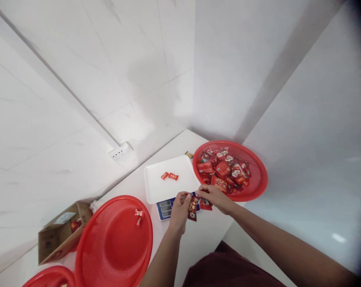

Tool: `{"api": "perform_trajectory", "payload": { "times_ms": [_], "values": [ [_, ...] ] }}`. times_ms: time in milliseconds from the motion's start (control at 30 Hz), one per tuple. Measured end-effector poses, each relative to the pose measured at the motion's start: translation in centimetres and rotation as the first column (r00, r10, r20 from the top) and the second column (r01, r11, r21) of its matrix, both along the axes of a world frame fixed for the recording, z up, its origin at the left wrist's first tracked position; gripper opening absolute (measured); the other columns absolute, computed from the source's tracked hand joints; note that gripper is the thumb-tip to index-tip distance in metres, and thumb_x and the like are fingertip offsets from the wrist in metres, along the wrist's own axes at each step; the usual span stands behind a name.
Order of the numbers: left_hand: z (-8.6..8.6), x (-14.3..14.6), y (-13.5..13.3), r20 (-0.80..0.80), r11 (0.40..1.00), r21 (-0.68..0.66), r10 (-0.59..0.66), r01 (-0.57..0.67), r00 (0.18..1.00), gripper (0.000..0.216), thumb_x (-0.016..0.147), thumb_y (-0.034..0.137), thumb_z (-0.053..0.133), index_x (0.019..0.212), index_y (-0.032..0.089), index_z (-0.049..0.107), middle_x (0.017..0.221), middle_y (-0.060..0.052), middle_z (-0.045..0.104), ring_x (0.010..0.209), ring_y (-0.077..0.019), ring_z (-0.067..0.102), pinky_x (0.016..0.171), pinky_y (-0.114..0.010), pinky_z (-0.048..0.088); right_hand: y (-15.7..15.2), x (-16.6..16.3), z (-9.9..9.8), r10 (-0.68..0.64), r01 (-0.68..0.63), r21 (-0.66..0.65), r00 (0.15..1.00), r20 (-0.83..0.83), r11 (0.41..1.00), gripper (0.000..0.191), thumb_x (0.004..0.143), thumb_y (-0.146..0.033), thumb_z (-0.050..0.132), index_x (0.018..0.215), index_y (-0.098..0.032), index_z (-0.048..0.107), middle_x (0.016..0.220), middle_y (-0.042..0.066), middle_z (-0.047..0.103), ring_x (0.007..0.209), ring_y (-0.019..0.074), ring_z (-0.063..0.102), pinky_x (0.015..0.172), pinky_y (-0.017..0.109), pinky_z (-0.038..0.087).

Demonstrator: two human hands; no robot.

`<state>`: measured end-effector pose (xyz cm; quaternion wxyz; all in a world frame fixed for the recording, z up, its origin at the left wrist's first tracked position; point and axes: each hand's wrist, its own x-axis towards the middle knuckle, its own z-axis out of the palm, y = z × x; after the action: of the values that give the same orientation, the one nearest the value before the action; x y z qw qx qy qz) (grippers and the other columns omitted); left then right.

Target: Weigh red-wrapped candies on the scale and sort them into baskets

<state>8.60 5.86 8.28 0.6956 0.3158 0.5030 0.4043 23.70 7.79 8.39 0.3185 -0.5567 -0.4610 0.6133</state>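
Note:
My left hand [179, 210] and my right hand [215, 197] meet over the front edge of a white scale tray [156, 183]. Together they hold a small bunch of red wrapped candies [195, 205]. Two red candies [169, 175] lie on the white tray. To the right stands a red mesh basket [258, 171] piled with several red wrapped candies [223, 169]. The scale's blue button panel [164, 209] shows just below the tray, beside my left hand.
A second red basket [108, 251] at the lower left holds one candy [139, 215]. Another red basket rim [48, 277] peeks in at the bottom left. An open cardboard box [62, 233] sits behind it. A wall socket [119, 152] and a small yellow candy [189, 154] lie near the wall.

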Motion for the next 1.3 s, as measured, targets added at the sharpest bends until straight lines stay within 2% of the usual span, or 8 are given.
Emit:
{"api": "perform_trajectory", "payload": {
  "times_ms": [133, 300, 533, 633, 833, 1000, 1100, 1300],
  "values": [
    [-0.4, 0.0, -0.1, -0.012, 0.999, 0.03, 0.045, -0.045, 0.999, 0.03, 0.07, 0.044, 0.063, 0.075, 0.018, 0.05, 0.059, 0.005, 0.05, 0.051, -0.0068, 0.044, 0.052, -0.02, 0.034, -0.1, 0.1, 0.1, 0.01, -0.018, -0.085, 0.996, -0.083, 0.996, 0.036, 0.066, -0.051, 0.059, 0.067, -0.017, 0.05, 0.051, -0.006, 0.043, 0.046, 0.0066, 0.036, 0.042, 0.02, 0.026],
    [-0.3, 0.1, 0.0, -0.061, 0.997, 0.047, 0.057, -0.054, 0.997, 0.032, 0.067, 0.045, 0.065, 0.067, 0.017, 0.049, 0.055, 0.006, 0.048, 0.05, -0.0062, 0.042, 0.051, -0.019, 0.032, -0.6, -0.2, 0.3, 0.129, -0.128, 0.009, 0.991, -0.043, 0.992, 0.03, 0.065, -0.044, 0.065, 0.065, -0.016, 0.056, 0.056, -0.004, 0.05, 0.053, 0.0077, 0.042, 0.05, 0.021, 0.031],
    [0.6, 0.1, -0.4, 0.237, 0.994, -0.101, -0.008, 0.033, 0.972, 0.032, 0.065, 0.042, 0.07, 0.075, 0.016, 0.053, 0.062, 0.004, 0.055, 0.052, -0.0066, 0.049, 0.056, -0.021, 0.04, -0.7, -1.0, -0.6, -0.052, -0.074, -0.281, 0.909, -0.414, 0.957, 0.036, 0.06, -0.044, 0.07, 0.062, -0.015, 0.048, 0.054, -0.005, 0.047, 0.05, 0.006, 0.042, 0.05, 0.02, 0.034],
    [0.1, -0.2, -0.5, 0.267, 0.985, -0.165, -0.01, 0.056, 0.964, 0.035, 0.065, 0.04, 0.07, 0.087, 0.017, 0.056, 0.074, -0.002, 0.062, 0.059, -0.0113, 0.057, 0.062, -0.027, 0.046, -0.6, -1.1, -0.8, -0.044, -0.023, -0.204, 0.947, -0.319, 0.979, 0.037, 0.065, -0.05, 0.066, 0.069, -0.015, 0.052, 0.059, -0.004, 0.049, 0.051, 0.0065, 0.043, 0.048, 0.02, 0.033],
    [-0.8, -1.0, -0.7, 0.2, 0.944, -0.214, 0.294, -0.251, 0.935, 0.035, 0.066, 0.038, 0.068, 0.094, 0.022, 0.054, 0.097, -0.004, 0.063, 0.081, -0.0166, 0.062, 0.07, -0.029, 0.049, -0.4, -1.5, -0.8, -0.017, -0.003, -0.07, 0.962, -0.274, 0.998, 0.046, 0.072, -0.053, 0.056, 0.103, -0.019, 0.055, 0.079, 0.001, 0.057, 0.07, 0.0129, 0.054, 0.06, 0.026, 0.044],
    [-0.4, -1.1, -1.7, 0.167, 0.98, -0.152, 0.151, -0.126, 0.974, 0.045, 0.06, 0.031, 0.075, 0.093, 0.021, 0.046, 0.083, 0.001, 0.059, 0.065, -0.0119, 0.06, 0.061, -0.027, 0.05, -0.8, -2.7, -0.7, 0.056, -0.068, 0.206, 0.996, 0.066, 0.976, 0.02, 0.074, -0.036, 0.056, 0.078, -0.017, 0.061, 0.073, 0.001, 0.061, 0.07, 0.0148, 0.054, 0.067, 0.028, 0.043],
    [-0.4, -1.7, -2.3, 0.113, 0.983, -0.127, 0.146, -0.132, 0.983, 0.049, 0.056, 0.027, 0.077, 0.091, 0.021, 0.043, 0.081, 0.002, 0.057, 0.06, -0.0105, 0.058, 0.057, -0.026, 0.049, -1.0, -3.0, -0.6, 0.09, -0.149, 0.321, 0.977, 0.194, 0.935, 0.022, 0.078, -0.035, 0.051, 0.066, -0.018, 0.06, 0.073, 0.003, 0.062, 0.072, 0.0161, 0.055, 0.069, 0.029, 0.042],
    [-0.3, -9.3, -2.4, -0.281, 0.943, 0.01, 0.321, -0.332, 0.905, 0.043, 0.061, 0.035, 0.072, 0.092, 0.023, 0.045, 0.088, -0.002, 0.06, 0.067, -0.0148, 0.06, 0.059, -0.027, 0.048, 0.5, -0.5, -2.9, -0.024, -0.096, 0.337, 0.942, 0.335, 0.936, 0.025, 0.08, -0.036, 0.045, 0.088, -0.019, 0.061, 0.092, 0.007, 0.062, 0.082, 0.0191, 0.057, 0.076, 0.033, 0.045]
  ]
}}
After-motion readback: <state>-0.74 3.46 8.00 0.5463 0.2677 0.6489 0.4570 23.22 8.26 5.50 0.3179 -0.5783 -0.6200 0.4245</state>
